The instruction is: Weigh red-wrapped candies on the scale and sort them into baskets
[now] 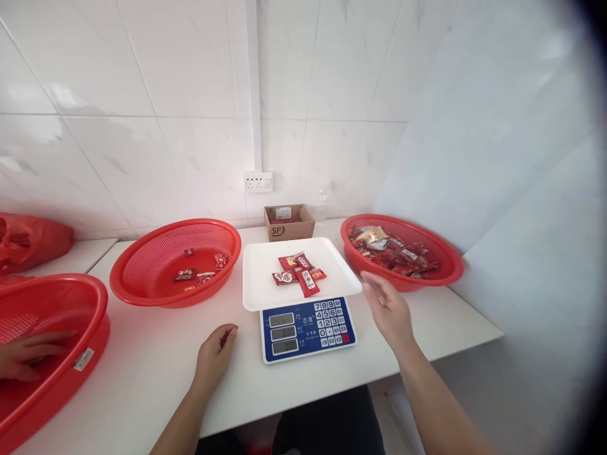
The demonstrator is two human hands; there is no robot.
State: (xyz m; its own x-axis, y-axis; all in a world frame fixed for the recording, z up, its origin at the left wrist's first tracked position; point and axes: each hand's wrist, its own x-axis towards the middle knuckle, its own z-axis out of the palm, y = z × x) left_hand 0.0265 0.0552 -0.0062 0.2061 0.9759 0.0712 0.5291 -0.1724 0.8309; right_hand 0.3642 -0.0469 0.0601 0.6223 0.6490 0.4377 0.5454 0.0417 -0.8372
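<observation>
My left hand (216,352) rests on the white table with its fingers curled together, and nothing shows in it. To its right stands a white and blue electronic scale (308,335). Several small red snack packets (307,282) lie in a loose pile on its white pan (258,287). My right hand (386,308) is beside the pan's right edge, fingers stretched out and holding nothing. Just beyond it sits a red plastic basket (449,268) with a heap of mostly red packets (398,253), one of them gold.
Another red basket (130,272) to the left holds several packets. At the far left, another person's hand (35,354) is inside a nearer red basket (97,322). A red bag (42,240) lies behind. A cardboard box (290,229) and a clear bottle (321,205) stand by the wall.
</observation>
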